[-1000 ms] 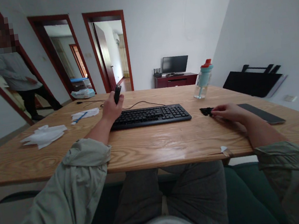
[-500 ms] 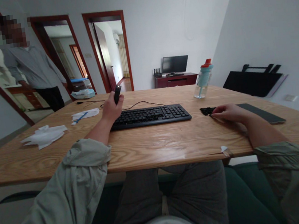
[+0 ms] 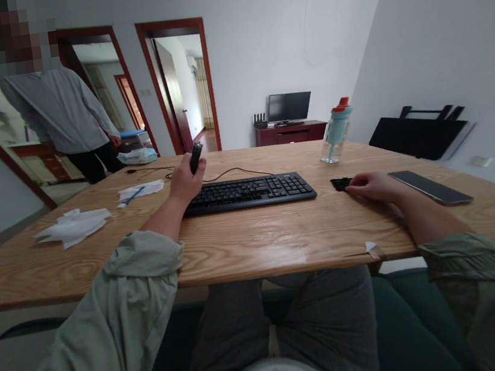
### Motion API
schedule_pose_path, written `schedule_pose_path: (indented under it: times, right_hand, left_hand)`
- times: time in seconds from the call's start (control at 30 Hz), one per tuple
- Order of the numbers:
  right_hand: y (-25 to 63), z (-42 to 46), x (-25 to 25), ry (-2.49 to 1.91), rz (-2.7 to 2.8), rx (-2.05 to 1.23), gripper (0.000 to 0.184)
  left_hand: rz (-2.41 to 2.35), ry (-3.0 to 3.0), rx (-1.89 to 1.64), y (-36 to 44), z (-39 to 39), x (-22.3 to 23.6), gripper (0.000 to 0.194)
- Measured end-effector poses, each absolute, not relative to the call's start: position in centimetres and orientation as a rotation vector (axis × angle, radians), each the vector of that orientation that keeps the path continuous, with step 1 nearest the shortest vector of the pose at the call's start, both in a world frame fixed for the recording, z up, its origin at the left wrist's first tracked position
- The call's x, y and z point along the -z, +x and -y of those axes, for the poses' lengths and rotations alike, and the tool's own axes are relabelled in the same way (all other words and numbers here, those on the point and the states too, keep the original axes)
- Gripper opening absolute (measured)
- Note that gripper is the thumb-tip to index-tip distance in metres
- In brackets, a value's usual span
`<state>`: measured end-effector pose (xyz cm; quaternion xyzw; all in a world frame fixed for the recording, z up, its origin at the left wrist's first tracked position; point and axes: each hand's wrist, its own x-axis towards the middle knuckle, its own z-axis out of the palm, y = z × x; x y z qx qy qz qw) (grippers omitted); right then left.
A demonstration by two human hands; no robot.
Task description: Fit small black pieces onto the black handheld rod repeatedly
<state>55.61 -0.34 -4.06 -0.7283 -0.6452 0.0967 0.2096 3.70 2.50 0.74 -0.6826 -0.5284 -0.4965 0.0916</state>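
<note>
My left hand is closed round a slim black stick-shaped object, held upright over the left end of a black keyboard. Its lower part is hidden in the fist, and I cannot tell its kind. The keyboard lies flat, its left end partly behind that hand. To the right of the keyboard sits a small cluster of black pieces that look like keycaps. My right hand rests low on the table at this cluster, thumb and fingers pinched together; what is between the fingertips is too small to make out.
A dark flat tablet-like slab lies beyond my right wrist. A clear bottle with a red lid stands behind. White tissues and a blue-handled brush-like stick lie at left, with a wipes pack farther back. A person stands at left.
My right hand has shifted slightly left onto the black pieces. The left hand has barely moved. The person at left has come closer to the table.
</note>
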Motion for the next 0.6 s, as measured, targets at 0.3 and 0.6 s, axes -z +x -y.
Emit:
schedule_pose_path:
  times: [0.3,0.6]
  right_hand:
    - [49.8,1.1,1.3,-1.691,1.845,0.008,0.039]
    - [31.0,1.5,-3.5,-0.901,2.182,-0.295,0.038]
  left_hand:
    - [1.595,-2.423,1.315,6.9,-2.1,-1.2,0.024]
    - [1.239,-2.725,1.207,10.8,-0.2,-0.7,0.03]
